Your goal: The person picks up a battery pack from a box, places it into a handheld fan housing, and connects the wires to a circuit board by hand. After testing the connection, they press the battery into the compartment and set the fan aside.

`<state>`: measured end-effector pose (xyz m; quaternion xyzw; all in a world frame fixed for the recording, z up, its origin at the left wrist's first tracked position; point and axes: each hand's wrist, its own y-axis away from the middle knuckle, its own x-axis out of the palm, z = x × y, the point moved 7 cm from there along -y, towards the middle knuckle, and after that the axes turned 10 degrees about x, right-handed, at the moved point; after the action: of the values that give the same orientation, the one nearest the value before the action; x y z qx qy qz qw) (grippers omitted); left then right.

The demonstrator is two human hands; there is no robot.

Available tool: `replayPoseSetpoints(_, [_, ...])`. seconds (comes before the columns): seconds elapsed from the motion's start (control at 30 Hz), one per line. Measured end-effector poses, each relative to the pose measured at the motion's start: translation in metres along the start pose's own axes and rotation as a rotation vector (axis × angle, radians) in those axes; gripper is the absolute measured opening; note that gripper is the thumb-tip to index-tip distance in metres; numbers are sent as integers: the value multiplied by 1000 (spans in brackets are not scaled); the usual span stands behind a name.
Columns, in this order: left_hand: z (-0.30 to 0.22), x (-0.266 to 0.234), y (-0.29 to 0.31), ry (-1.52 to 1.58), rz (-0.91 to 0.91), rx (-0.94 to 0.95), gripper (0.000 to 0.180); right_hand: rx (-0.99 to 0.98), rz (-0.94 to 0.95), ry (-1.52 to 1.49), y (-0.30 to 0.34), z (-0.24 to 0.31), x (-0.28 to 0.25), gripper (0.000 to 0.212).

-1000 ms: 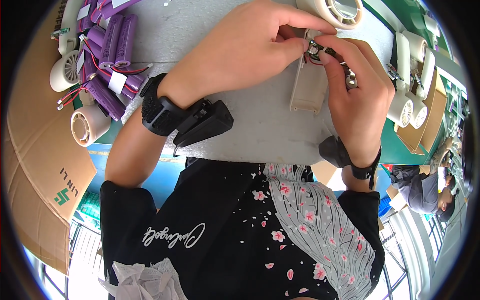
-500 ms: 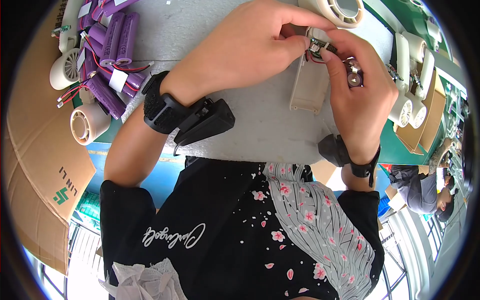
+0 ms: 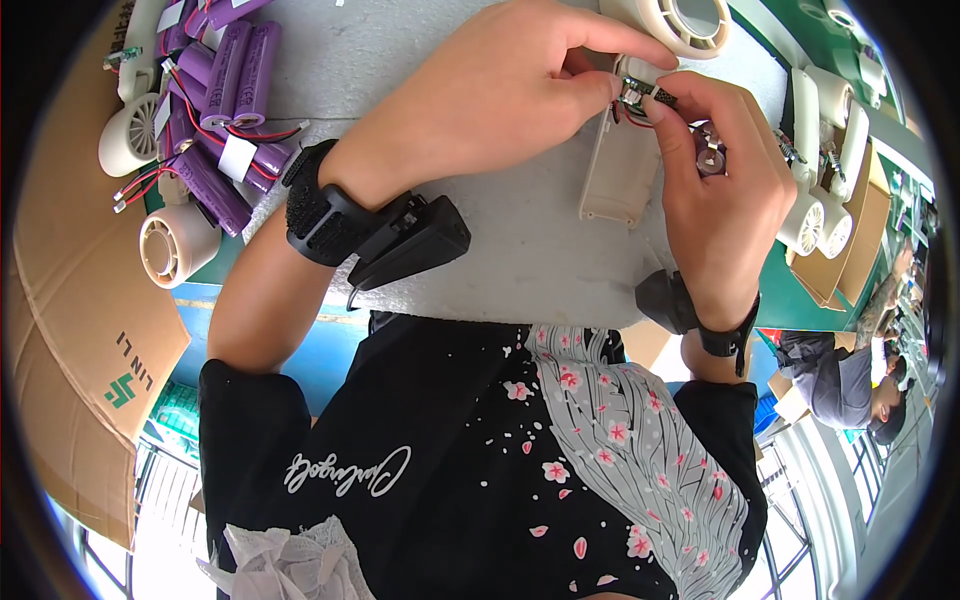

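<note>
An open cream handheld-fan body (image 3: 615, 178) lies on the table, its round fan head (image 3: 683, 24) at the far end. My left hand (image 3: 520, 85) reaches in from the left, closed on the fan body, its index finger along the head end and its thumb at a small green circuit board (image 3: 632, 94). My right hand (image 3: 725, 190) is closed, its thumb and index finger pinching the board from the right. Under its curled fingers the metal ends of purple battery cells (image 3: 711, 158) show. A red wire runs below the board; my fingers partly hide the join.
Purple battery packs (image 3: 232, 80) with red and black leads are heaped at left, beside cream fan parts (image 3: 178, 245) and a large cardboard box (image 3: 80, 330). More cream fan bodies (image 3: 805, 215) stand at right by an open carton (image 3: 860, 235). Another person (image 3: 830, 375) sits far right.
Hardly anything differs. My right fingers have shifted very slightly at the circuit board; my left hand keeps its place.
</note>
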<state>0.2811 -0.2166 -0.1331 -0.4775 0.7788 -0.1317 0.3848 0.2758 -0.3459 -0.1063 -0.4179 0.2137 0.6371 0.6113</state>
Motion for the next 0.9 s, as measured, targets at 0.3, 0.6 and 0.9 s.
replayPoseSetpoints(0.3, [0,0,-2,30,-3,22,36,-94,32,25,1,4,2,17])
replayPoseSetpoints(0.6, [-2,0,-2,-38,-5,52,35,-87,59,48,2,4,3,21])
replayPoseSetpoints(0.9, [-2,0,-1,0,-51,60,35,-80,70,23,1,2,3,19])
